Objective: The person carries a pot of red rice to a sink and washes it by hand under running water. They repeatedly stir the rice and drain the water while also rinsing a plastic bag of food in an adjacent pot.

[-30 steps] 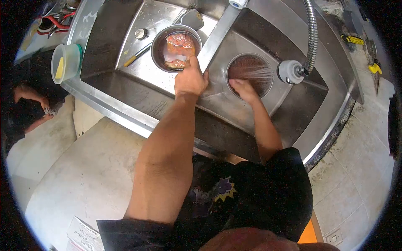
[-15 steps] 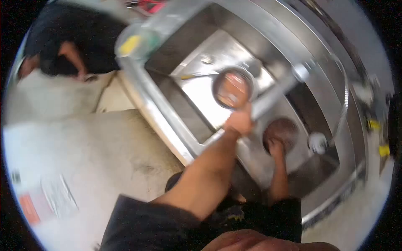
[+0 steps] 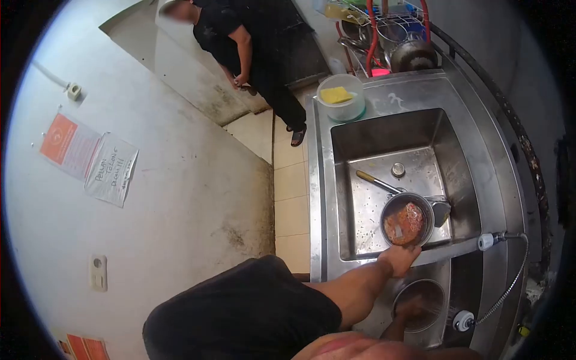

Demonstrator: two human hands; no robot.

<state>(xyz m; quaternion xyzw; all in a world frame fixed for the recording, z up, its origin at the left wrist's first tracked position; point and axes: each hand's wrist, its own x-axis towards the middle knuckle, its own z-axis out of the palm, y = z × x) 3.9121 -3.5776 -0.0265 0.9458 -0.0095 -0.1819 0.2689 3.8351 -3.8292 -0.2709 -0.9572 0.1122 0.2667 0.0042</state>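
In the head view, my left hand reaches over the divider between the basins, its fingers closed at the near rim of a round metal pot. Reddish-brown food, partly in what looks like clear plastic, sits inside the pot. My right hand is down in a round metal bowl of reddish liquid in the near basin; its fingers are blurred, and I cannot tell how they are held. Water sprays into the bowl from a white spray head beside it.
A wooden-handled tool lies in the far basin by a drain fitting. On the counter, a clear tub holds a yellow sponge. Behind it stands a rack with pots. Another person stands by the wall.
The view has swung left and steadied, bringing more of the wall, rack and other person into sight. My left hand stays by the pot and my right hand in the bowl.
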